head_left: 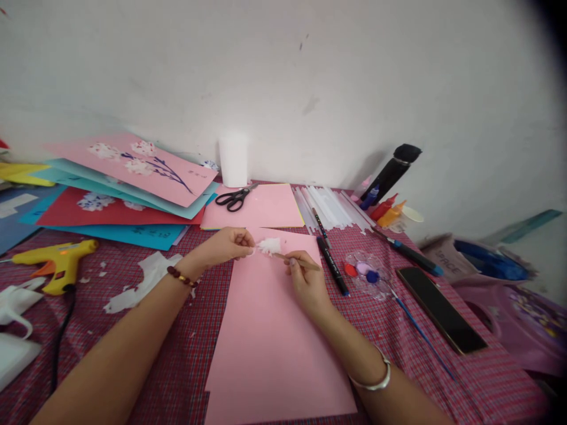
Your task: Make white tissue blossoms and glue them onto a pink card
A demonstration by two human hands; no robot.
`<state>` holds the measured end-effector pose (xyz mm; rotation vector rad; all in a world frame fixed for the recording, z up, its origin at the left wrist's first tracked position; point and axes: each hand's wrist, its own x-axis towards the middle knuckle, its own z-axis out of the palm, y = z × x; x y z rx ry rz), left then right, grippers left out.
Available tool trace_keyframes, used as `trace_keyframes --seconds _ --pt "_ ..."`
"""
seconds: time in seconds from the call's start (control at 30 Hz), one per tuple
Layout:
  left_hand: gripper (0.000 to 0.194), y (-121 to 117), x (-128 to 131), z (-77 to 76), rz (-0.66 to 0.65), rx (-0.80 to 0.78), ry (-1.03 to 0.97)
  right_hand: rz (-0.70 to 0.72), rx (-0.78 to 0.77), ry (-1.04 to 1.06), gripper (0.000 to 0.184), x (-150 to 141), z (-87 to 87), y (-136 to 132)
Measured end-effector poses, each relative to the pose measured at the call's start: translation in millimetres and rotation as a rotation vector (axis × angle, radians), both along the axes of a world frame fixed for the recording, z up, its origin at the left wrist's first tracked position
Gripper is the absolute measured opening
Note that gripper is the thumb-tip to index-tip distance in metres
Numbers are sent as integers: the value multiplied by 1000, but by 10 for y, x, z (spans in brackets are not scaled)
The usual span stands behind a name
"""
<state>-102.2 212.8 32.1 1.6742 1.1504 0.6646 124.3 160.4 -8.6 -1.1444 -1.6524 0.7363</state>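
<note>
OK, our right hand [308, 286] grips a thin brown stick [310, 265], tip at the white tuft [269, 245] near the pink sheet's [274, 342] far end. Our left hand [233, 243] is pinched closed beside the tuft; can't tell on what. Left of the sheet we've got torn white tissue [150, 280], then a yellow glue gun [66, 262]. Right: black marker [331, 264], paint palette [365, 270], phone [443, 310]. Beyond: scissors [243, 193].
</note>
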Motion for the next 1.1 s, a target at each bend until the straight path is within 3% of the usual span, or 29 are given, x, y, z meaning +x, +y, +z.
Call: trace_keyframes --seconds 0.27,0.47,0.63,0.9,1.0,1.1 --pt "13 -64 231 86 -163 -87 -37 -21 -66 124 15 4 -52 51" --pt "9 81 303 -188 64 219 160 -19 -81 109 15 11 -29 58" --pt "12 125 311 -318 95 266 163 -17 -67 124 15 9 -20 42" --pt "10 90 333 -229 116 216 131 28 -46 130 15 2 41 2" --pt "22 40 297 -175 113 218 238 39 -58 117 15 -1 47 8" --pt "19 18 281 -192 111 266 356 27 -71 95 15 0 36 17"
